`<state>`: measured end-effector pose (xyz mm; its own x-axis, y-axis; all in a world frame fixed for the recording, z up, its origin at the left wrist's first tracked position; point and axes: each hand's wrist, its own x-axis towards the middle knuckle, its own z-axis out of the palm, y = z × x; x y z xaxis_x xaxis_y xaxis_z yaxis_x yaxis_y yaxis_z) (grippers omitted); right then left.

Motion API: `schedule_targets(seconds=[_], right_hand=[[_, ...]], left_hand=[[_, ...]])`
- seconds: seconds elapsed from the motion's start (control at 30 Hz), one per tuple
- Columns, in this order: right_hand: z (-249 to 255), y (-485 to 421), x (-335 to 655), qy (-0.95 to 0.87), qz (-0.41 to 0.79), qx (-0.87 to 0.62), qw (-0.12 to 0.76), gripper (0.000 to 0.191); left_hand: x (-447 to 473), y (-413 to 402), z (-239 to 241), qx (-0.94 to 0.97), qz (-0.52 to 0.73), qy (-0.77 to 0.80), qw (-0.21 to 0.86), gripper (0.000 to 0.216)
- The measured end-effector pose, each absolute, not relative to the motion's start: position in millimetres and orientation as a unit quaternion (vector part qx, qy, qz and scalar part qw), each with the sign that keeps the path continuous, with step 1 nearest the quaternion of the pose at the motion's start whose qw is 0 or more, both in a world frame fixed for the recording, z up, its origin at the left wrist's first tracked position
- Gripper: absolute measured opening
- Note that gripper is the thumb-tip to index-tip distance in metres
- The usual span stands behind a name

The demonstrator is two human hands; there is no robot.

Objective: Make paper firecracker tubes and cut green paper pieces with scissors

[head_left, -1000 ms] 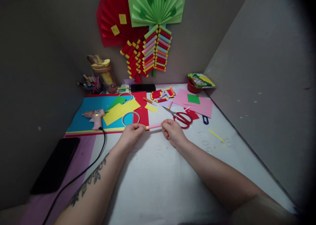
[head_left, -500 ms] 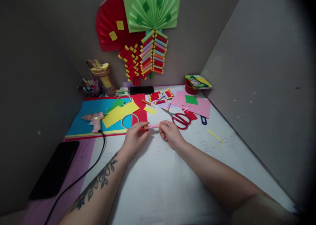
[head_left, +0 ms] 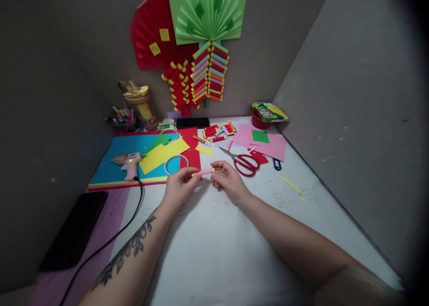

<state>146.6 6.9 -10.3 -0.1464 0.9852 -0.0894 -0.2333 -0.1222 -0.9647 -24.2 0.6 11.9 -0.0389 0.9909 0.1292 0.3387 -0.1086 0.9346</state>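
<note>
My left hand (head_left: 178, 187) pinches one end of a small pink paper roll with yellow ends (head_left: 203, 172), held just above the white table (head_left: 214, 243). My right hand (head_left: 228, 180) meets it from the right, fingertips curled at the roll's other end. Red-handled scissors (head_left: 244, 162) lie just beyond my right hand. A ring of tape (head_left: 176, 163) rests on coloured paper sheets (head_left: 134, 154) just beyond my left hand.
A pink glue gun (head_left: 129, 161) lies on the blue sheet, its black cord (head_left: 110, 243) trailing toward me. A black phone (head_left: 75, 230) sits at the left. Finished paper rolls (head_left: 219, 130), pink paper (head_left: 264, 142), a pen cup (head_left: 140, 104) and a red bowl (head_left: 263, 118) line the back. Paper fans (head_left: 191, 28) hang on the wall.
My hands have drawn closer together along the pink roll, so less of it shows between them. The view has tilted slightly.
</note>
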Motion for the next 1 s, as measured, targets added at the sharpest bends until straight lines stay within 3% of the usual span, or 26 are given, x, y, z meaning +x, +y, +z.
schedule_targets(seconds=[0.43,0.6,0.7,0.83,1.0], right_hand=[[-14,2,146,-0.455,0.606,-0.455,0.467,0.023],[-17,2,143,-0.467,0.593,-0.457,0.471,0.026],[-20,6,145,-0.446,0.571,-0.474,0.5,0.026],[-19,21,158,-0.396,0.516,-0.502,0.569,0.029],[6,81,177,-0.444,0.424,-0.537,0.578,0.029]], left_hand=[[-23,-1,7,0.565,0.449,0.539,0.434,0.017],[-22,-1,1,0.523,0.453,0.523,0.497,0.028],[-22,0,2,0.486,0.475,0.505,0.532,0.037],[-25,3,1,0.476,0.514,0.514,0.495,0.02],[-30,6,-1,0.486,0.526,0.501,0.486,0.026]])
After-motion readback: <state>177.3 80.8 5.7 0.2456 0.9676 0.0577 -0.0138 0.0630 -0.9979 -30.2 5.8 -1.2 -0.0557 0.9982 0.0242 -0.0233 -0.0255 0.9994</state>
